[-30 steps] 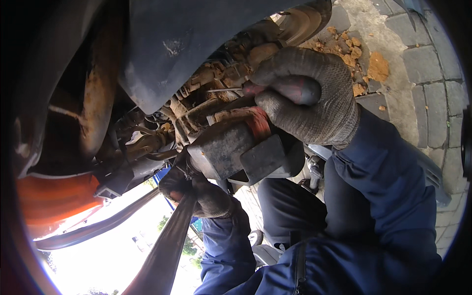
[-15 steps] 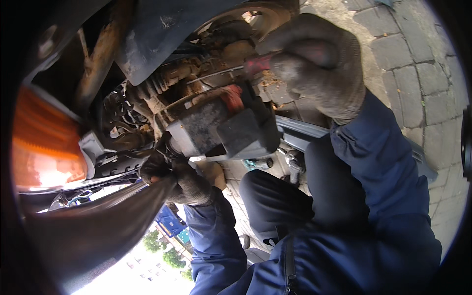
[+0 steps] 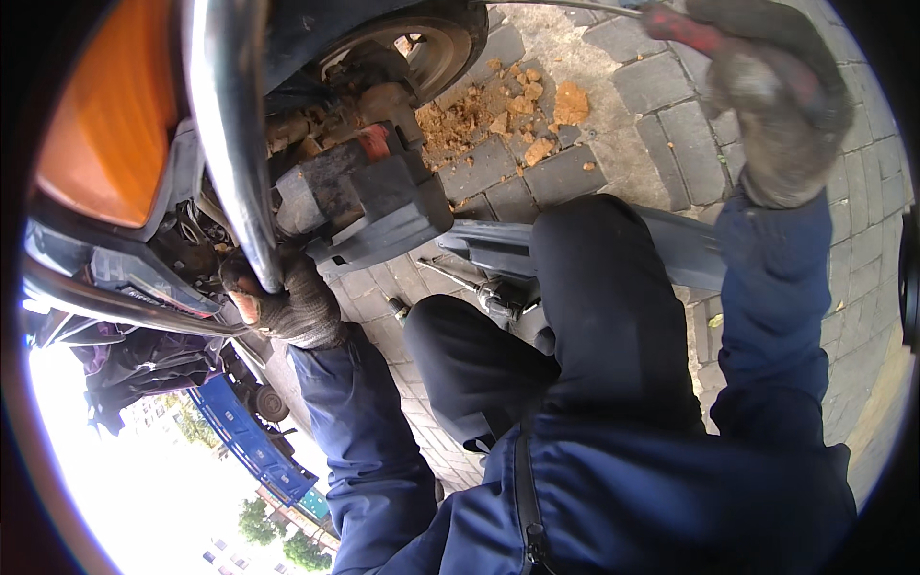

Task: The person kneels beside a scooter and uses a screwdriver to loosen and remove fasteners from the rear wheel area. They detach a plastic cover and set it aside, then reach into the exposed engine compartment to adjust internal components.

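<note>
My right hand (image 3: 791,120) is raised at the upper right, its worn dark work glove closed round the red handle of a screwdriver (image 3: 682,31). The tool's long thin metal shaft points left, away from the engine parts. At the left, my left hand (image 3: 292,305), in a similar glove with a fingertip showing, is closed on a chrome bar (image 3: 230,125) at the vehicle's front; the bar covers part of the fingers. Beside that hand sits a dirty black housing (image 3: 383,206) with a red-orange patch on it, below the wheel (image 3: 436,53).
Crumbled brown dirt (image 3: 517,105) lies on the grey paving near the wheel. A long grey plastic panel (image 3: 661,240) passes by my knees, with a power tool (image 3: 500,299) on the ground. An orange lamp (image 3: 110,115) is at upper left; a blue truck bed (image 3: 251,446) stands beyond.
My right hand and the screwdriver have moved right, away from the engine parts. The view has shifted, exposing the crumbled dirt and more paving. My left hand stays at the vehicle's front.
</note>
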Available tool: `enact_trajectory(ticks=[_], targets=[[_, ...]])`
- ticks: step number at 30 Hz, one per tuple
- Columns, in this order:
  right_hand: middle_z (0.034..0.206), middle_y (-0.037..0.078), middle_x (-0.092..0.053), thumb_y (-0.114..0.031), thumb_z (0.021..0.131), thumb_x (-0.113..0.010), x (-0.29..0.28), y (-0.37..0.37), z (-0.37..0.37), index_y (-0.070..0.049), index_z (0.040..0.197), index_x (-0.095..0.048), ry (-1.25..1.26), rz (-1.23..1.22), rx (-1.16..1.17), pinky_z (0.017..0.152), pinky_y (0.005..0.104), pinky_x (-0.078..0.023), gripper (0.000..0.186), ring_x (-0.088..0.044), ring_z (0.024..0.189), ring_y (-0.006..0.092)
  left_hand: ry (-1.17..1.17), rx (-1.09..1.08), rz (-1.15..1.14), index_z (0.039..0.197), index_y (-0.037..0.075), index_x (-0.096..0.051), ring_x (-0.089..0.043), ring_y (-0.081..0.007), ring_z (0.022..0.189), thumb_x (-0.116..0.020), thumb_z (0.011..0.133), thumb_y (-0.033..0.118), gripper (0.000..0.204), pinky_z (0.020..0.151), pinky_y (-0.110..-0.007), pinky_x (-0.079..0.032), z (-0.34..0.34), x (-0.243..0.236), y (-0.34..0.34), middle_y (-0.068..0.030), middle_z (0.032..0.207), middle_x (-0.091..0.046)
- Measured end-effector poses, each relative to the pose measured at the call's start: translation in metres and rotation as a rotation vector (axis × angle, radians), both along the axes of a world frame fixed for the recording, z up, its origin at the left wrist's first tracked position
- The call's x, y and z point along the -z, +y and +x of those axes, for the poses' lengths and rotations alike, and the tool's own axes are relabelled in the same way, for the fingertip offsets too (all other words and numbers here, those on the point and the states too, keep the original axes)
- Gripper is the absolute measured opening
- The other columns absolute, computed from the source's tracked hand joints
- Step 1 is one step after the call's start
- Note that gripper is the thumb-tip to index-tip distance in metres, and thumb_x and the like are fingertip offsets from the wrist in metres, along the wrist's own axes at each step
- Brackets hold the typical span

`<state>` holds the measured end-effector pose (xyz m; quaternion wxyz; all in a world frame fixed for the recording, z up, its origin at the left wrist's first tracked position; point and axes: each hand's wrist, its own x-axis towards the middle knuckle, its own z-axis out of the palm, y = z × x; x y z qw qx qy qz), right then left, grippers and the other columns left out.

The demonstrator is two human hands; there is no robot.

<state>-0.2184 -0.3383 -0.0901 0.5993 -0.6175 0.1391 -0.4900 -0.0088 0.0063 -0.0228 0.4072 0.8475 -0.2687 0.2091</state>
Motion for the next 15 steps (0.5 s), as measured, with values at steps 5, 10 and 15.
enact_trajectory(ticks=[5, 10, 15], targets=[[0.103, 0.018, -0.071, -0.022, 0.090, -0.072, -0.014, 0.006, 0.013, 0.007, 0.103, -0.069, 0.054, -0.122, -0.034, 0.059, 0.0286, -0.052, 0.032, -0.062, 0.066, 0.0158, -0.007, 0.101, 0.030, 0.104, 0.002, -0.057, -0.062, -0.0182, 0.077, -0.069, 0.086, 0.010, 0.023, 0.071, -0.032, -0.054, 0.000, -0.004, -0.004, -0.0079, 0.091, -0.065], [0.087, 0.014, -0.075, -0.013, 0.088, -0.074, -0.019, 0.009, 0.012, 0.003, 0.103, -0.070, 0.051, 0.125, -0.061, 0.057, 0.0252, -0.056, 0.022, -0.065, 0.061, 0.0130, -0.019, 0.069, 0.024, 0.098, 0.003, -0.058, -0.062, -0.0142, 0.075, -0.068, 0.082, 0.001, 0.019, 0.071, -0.029, -0.052, -0.011, -0.008, -0.015, -0.0086, 0.087, -0.067], [0.093, 0.015, -0.075, -0.004, 0.091, -0.066, 0.017, 0.031, 0.030, 0.003, 0.103, -0.068, 0.039, 0.228, -0.039, 0.052, 0.0241, -0.054, 0.014, -0.067, 0.070, 0.0123, 0.065, 0.132, 0.004, 0.110, 0.000, -0.058, -0.071, -0.0184, 0.082, -0.077, 0.085, 0.012, 0.034, 0.076, -0.031, -0.057, -0.012, -0.011, -0.016, -0.0131, 0.092, -0.071]])
